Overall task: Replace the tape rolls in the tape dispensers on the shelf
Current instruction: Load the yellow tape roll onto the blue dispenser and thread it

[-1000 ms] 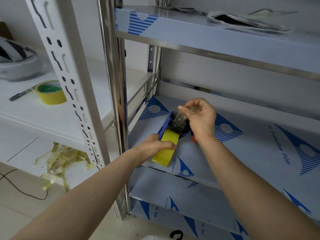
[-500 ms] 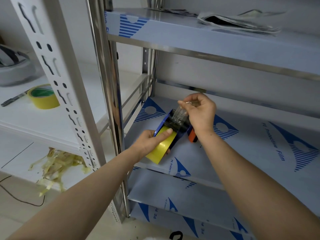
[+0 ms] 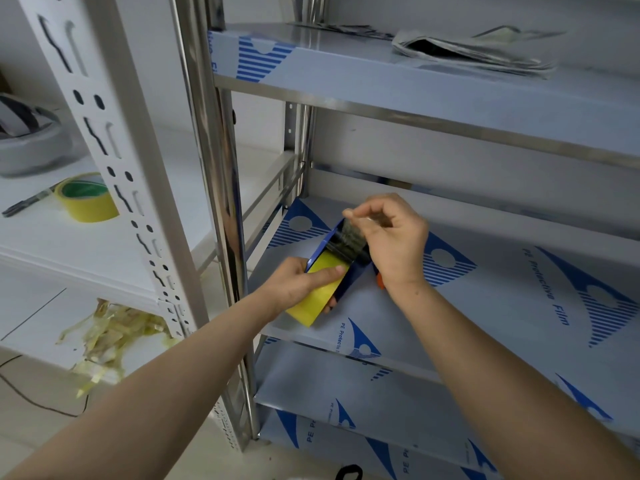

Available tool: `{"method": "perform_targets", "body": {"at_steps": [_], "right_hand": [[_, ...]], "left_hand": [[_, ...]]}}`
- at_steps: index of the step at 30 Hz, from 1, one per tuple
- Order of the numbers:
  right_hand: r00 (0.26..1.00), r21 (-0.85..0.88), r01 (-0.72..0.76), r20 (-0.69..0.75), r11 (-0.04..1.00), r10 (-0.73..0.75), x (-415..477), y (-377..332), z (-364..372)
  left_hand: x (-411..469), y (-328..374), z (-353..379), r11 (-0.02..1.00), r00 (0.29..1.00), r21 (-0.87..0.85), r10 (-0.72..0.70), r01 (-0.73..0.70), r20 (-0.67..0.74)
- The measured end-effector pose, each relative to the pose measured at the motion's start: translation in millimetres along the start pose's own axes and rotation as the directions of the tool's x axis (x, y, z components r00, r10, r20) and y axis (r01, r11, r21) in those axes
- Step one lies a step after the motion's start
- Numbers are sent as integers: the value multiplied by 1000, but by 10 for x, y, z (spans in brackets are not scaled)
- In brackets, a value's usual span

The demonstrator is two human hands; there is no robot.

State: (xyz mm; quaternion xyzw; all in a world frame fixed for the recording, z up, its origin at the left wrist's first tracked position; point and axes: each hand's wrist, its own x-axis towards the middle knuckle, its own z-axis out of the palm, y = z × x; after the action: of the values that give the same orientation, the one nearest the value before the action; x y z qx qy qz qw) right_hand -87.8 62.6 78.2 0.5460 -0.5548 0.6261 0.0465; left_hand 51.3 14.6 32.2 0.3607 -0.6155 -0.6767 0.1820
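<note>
A blue tape dispenser (image 3: 348,277) with an orange handle lies on the middle steel shelf (image 3: 485,306), near its front left corner. A yellow tape roll (image 3: 317,299) sits in the dispenser. My left hand (image 3: 299,284) grips the roll, thumb pressed on its yellow face. My right hand (image 3: 394,240) pinches the clear free end of the tape (image 3: 353,225) above the dispenser's black roller and holds it stretched upward. A second yellow tape roll (image 3: 86,197) with a green core rests on the white shelf to the left.
A shiny steel post (image 3: 214,188) and a white perforated post (image 3: 114,161) stand left of my hands. Crumpled yellow tape scraps (image 3: 110,341) lie on the floor. A pen (image 3: 24,204) and a grey helmet-like object (image 3: 27,143) sit on the white shelf. Folded papers (image 3: 467,51) lie on the upper shelf.
My left thumb has shifted onto the roll's face and the roll has turned a little. My right hand keeps pulling the tape end up over the roller.
</note>
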Motion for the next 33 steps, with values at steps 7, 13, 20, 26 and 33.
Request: {"method": "perform_targets", "body": {"at_steps": [7, 13, 20, 26, 33], "right_hand": [[960, 56, -279, 6, 959, 279, 334, -58, -101], [885, 110, -449, -86, 887, 458, 384, 169, -232], [911, -16, -409, -72, 912, 407, 328, 356, -208], [853, -165, -505, 59, 847, 519, 205, 596, -158], [533, 57, -844, 188, 533, 825, 24, 666, -63]], "left_hand": [[6, -27, -50, 996, 997, 39, -74, 75, -24], [-29, -72, -55, 990, 994, 135, -48, 35, 99], [-45, -128, -55, 997, 999, 68, -25, 23, 21], [-47, -180, -48, 999, 996, -21, -31, 29, -82], [9, -257, -75, 999, 996, -38, -23, 20, -81]]}}
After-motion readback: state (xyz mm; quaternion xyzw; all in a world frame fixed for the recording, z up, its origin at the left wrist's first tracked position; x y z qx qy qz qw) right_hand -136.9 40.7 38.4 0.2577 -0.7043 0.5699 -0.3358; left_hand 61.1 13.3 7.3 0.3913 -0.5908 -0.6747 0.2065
